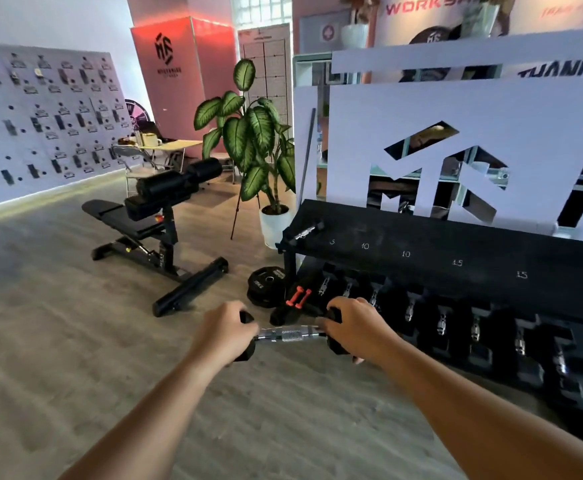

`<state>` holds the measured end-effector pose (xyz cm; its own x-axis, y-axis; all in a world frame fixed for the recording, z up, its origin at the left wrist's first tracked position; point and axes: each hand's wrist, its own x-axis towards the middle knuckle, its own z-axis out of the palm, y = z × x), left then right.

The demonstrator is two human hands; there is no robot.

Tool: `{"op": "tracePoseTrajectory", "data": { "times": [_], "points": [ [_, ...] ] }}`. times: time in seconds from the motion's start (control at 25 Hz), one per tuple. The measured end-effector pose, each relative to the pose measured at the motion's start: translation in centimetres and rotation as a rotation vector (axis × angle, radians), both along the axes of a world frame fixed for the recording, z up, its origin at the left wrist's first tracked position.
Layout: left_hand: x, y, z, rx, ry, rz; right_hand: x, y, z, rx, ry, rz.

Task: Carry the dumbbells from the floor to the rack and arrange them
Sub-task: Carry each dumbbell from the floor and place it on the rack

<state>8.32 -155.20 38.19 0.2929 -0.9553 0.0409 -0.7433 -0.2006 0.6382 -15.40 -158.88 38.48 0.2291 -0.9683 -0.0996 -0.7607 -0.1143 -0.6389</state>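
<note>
The person is mid-carry: a dumbbell [292,335] hangs crosswise above the floor [75,341], the left hand [226,332] curled over one head, the right hand [352,329] over the other. The rack [456,237] stands just beyond the right hand. Next, I'd judge, lift it onto the bare top shelf by a matching number.

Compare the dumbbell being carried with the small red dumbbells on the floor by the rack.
The carried dumbbell is black-headed with a chrome handle; the red dumbbells are red all over. It looks much larger than they do. It is held by both hands, left hand and right hand, on its heads; the red ones lie untouched.
</note>
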Motion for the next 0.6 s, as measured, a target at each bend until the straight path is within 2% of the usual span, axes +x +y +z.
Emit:
{"op": "tracePoseTrajectory", "data": {
  "times": [0.24,0.6],
  "points": [
    [2.3,-18.2,-2.0,0.011,-0.016,-0.035,2.3,-16.8,-2.0,0.054,0.025,-0.033],
    [2.9,-45.9,-2.0,-0.004,-0.125,-0.264,2.9,-40.0,-3.1,0.118,0.102,-0.254]
  ]
}}
